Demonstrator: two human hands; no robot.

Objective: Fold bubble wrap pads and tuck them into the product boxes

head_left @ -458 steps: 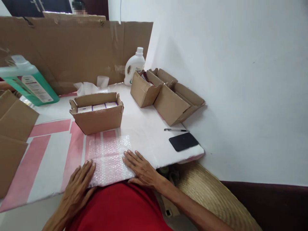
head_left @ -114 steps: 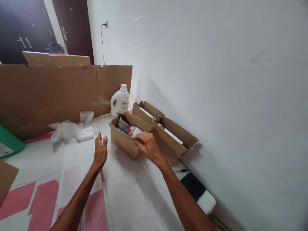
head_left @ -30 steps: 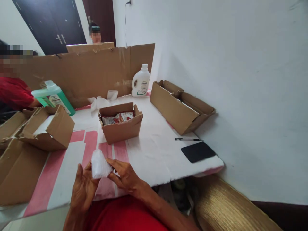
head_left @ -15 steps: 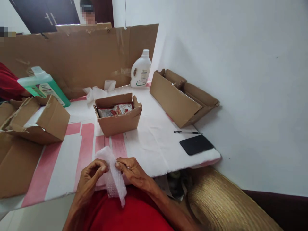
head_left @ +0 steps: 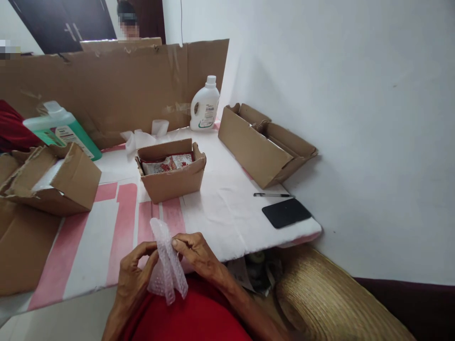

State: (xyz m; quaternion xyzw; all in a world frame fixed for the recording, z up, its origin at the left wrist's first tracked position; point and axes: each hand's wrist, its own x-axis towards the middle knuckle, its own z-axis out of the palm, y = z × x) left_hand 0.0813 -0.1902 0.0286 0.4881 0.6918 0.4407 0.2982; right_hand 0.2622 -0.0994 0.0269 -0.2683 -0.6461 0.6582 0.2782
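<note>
A crumpled piece of bubble wrap (head_left: 167,265) hangs between my hands over the table's front edge, its lower end in front of a red shirt. My left hand (head_left: 137,267) pinches it from the left, fingertips partly hidden behind the plastic. My right hand (head_left: 197,253) grips its right side between thumb and fingers. Beyond them on the table stands a small open cardboard box (head_left: 172,182) with red-and-white printed packets (head_left: 168,163) inside.
Cardboard boxes (head_left: 67,184) stand at the left beside a green liquid bottle (head_left: 67,128). At the back are a white jug (head_left: 205,106) and a cardboard partition (head_left: 117,90). Rightward lie a long box (head_left: 256,147), a pen (head_left: 272,195) and a black phone-like slab (head_left: 286,213).
The bubble wrap has changed shape, its upper part now narrower and its lower part spread wider. My left hand has turned slightly and moved closer behind it. The view has shifted a little.
</note>
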